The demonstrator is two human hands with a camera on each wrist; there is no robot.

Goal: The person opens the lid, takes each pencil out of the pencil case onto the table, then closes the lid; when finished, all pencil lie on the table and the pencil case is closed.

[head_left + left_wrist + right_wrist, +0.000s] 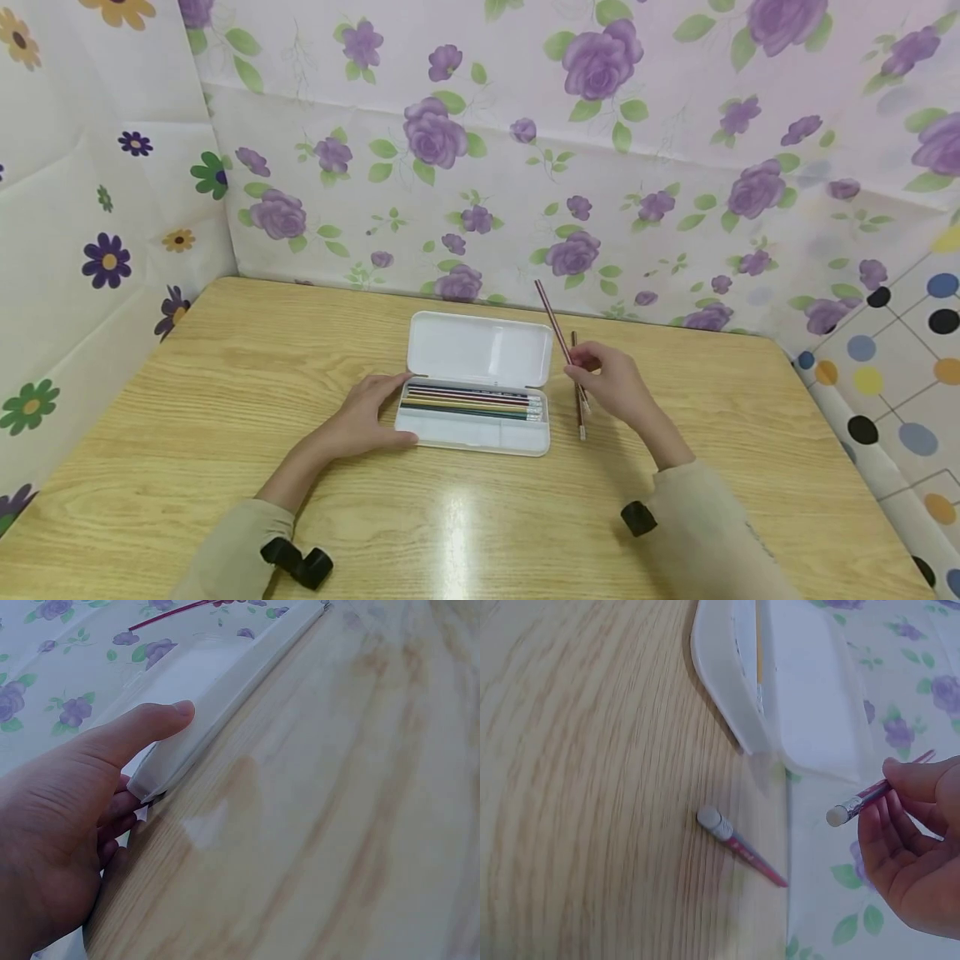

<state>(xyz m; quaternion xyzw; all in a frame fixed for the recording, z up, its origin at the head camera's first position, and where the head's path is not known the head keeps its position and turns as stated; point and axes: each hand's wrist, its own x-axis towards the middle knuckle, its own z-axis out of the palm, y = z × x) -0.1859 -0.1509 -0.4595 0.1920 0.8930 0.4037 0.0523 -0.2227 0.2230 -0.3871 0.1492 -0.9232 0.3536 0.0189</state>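
A white pencil case [472, 433] lies open on the table, its lid [480, 346] tipped back toward the wall. Several pencils [472, 402] in dark, red and yellow lie side by side in its tray, eraser ends to the right. My left hand [367, 421] holds the case's left end, thumb [169, 720] over the front rim and the other fingers round the end. To the right of the case, my right hand [603, 379] pinches a red pencil [553, 321] between thumb and fingers, slanted, eraser end toward me. Below it, another reddish pencil [746, 853] lies on the table.
The wooden table [465, 525] has its back edge against a flowered cloth [510, 192]. More patterned cloth hangs at the left [105, 217] and dotted cloth at the right [900, 375]. A black wrist mount [296, 562] sits on the left sleeve.
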